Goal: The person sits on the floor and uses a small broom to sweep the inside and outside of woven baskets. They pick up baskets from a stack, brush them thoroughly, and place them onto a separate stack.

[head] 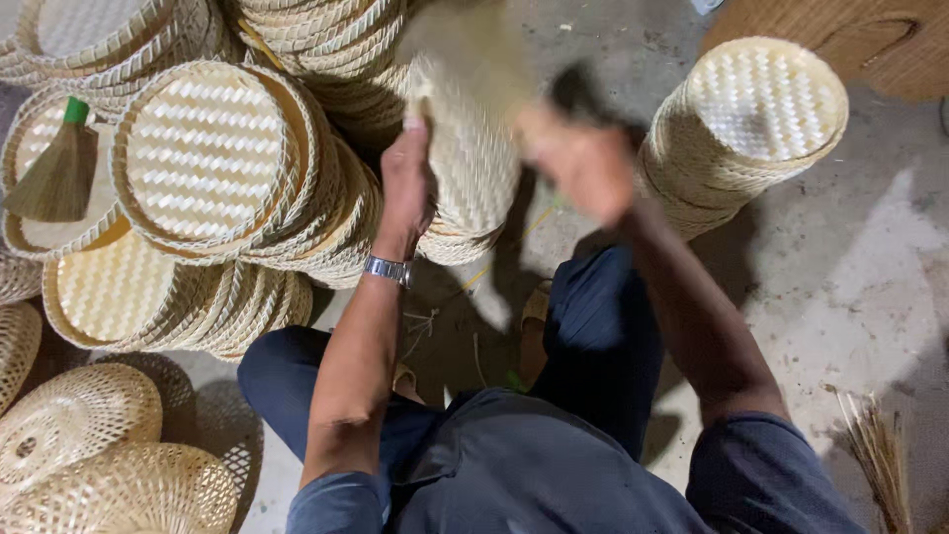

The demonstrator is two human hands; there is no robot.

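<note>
My left hand (408, 178) grips the edge of a round woven bamboo tray (474, 158) held on edge above my lap. My right hand (578, 158) is blurred with motion just right of the tray, closed around the dark handle of a brush (494, 44) whose pale bristles smear across the tray's top. A metal watch (387, 269) sits on my left wrist.
Leaning stacks of woven trays (213, 158) fill the left side, a small green-topped hand broom (57, 173) lying on one. Another stack (741, 129) stands at the right. Open-weave domed baskets (79, 415) lie bottom left. A straw bundle (880, 455) rests on the concrete floor (850, 267).
</note>
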